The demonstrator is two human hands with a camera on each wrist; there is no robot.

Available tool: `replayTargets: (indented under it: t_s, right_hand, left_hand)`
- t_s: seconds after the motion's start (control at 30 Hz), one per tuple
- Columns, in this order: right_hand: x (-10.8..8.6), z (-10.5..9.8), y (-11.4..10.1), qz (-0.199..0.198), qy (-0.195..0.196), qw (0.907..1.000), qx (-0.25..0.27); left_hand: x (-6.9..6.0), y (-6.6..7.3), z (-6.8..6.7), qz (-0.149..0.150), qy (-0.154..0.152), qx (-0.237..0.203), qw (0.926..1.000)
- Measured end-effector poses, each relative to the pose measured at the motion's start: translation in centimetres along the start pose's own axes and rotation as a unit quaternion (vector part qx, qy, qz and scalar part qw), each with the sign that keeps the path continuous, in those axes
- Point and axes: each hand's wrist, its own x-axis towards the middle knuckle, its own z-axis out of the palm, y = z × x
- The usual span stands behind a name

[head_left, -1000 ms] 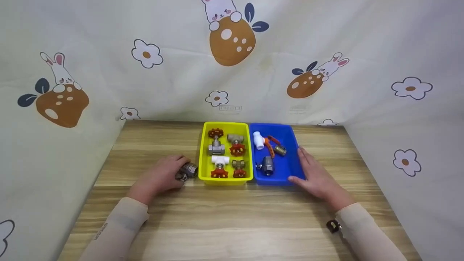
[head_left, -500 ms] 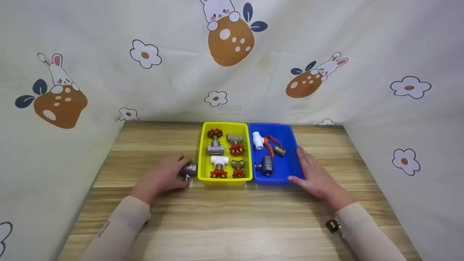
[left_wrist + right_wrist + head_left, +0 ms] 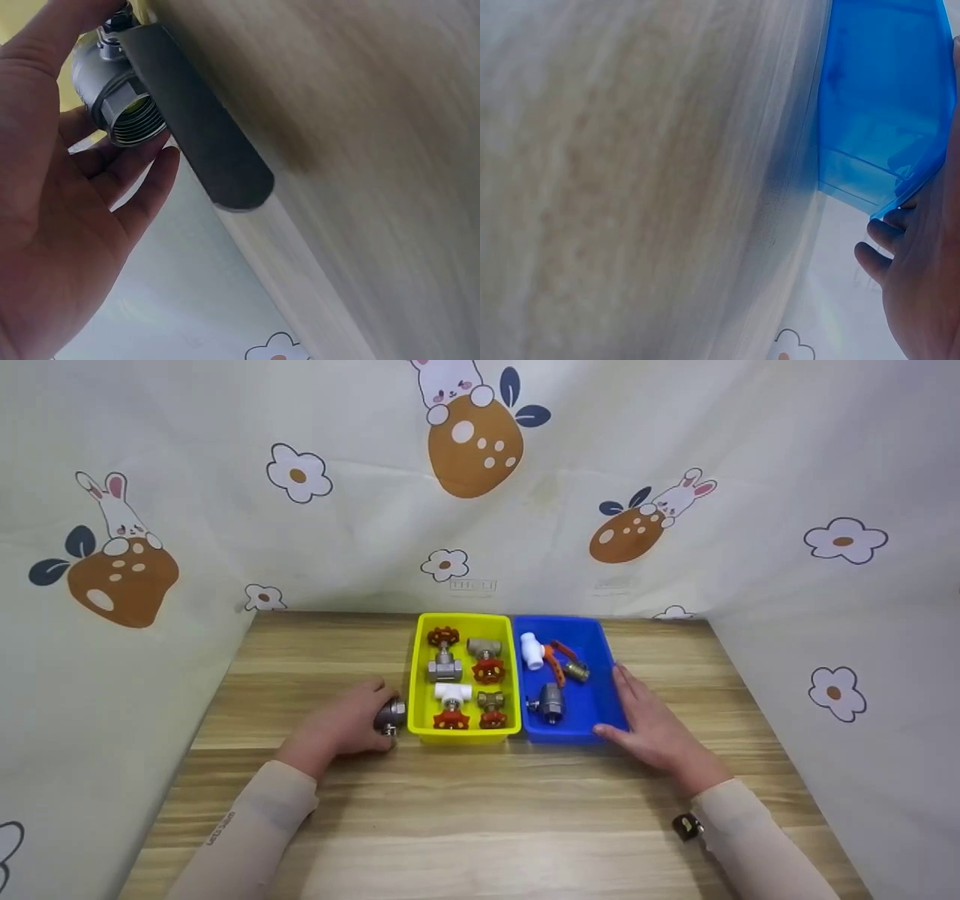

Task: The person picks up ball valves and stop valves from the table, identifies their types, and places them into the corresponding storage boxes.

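Note:
In the head view my left hand (image 3: 346, 721) grips a grey metal ball valve (image 3: 393, 712) just left of the yellow bin (image 3: 463, 734). The left wrist view shows the valve's threaded opening (image 3: 138, 120) and its long dark lever handle (image 3: 202, 124), which points away from the thumb. My right hand (image 3: 654, 729) rests against the right wall of the blue bin (image 3: 596, 690), thumb at the front corner and fingers straight along the side. Its fingers (image 3: 885, 236) touch the bin's outer edge in the right wrist view.
Inside the yellow bin lie several handwheel valves, among them a white one (image 3: 453, 692). The blue bin holds a white valve (image 3: 532, 651) with an orange lever, a brass valve (image 3: 576, 670) and a grey valve (image 3: 551, 703). A patterned curtain (image 3: 375, 525) borders the wooden table (image 3: 480, 825).
My left hand has shifted slightly right, and the ball valve has turned a little in its grasp. The right hand stays against the blue bin.

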Motion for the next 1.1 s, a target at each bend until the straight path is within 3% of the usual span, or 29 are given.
replayTargets:
  t_s: [0.37,0.6,0.8,1.1]
  right_hand:
    - [0.0,0.3,0.2,-0.008,0.015,0.9997,0.017]
    - [-0.2,0.2,0.0,-0.005,0.011,0.9998,0.017]
    - [-0.2,0.0,-0.2,0.0,0.008,0.9998,0.018]
    - [0.0,-0.1,-0.1,-0.003,0.01,0.9998,0.015]
  left_hand:
    - [-0.1,0.0,-0.2,-0.011,-0.005,-0.037,0.9993]
    - [-0.4,-0.3,-0.7,-0.044,-0.011,-0.079,0.9959]
    - [-0.6,-0.9,-1.1,-0.04,0.007,-0.1,0.9942]
    - [-0.9,-1.0,-2.1,-0.04,0.007,-0.113,0.9928]
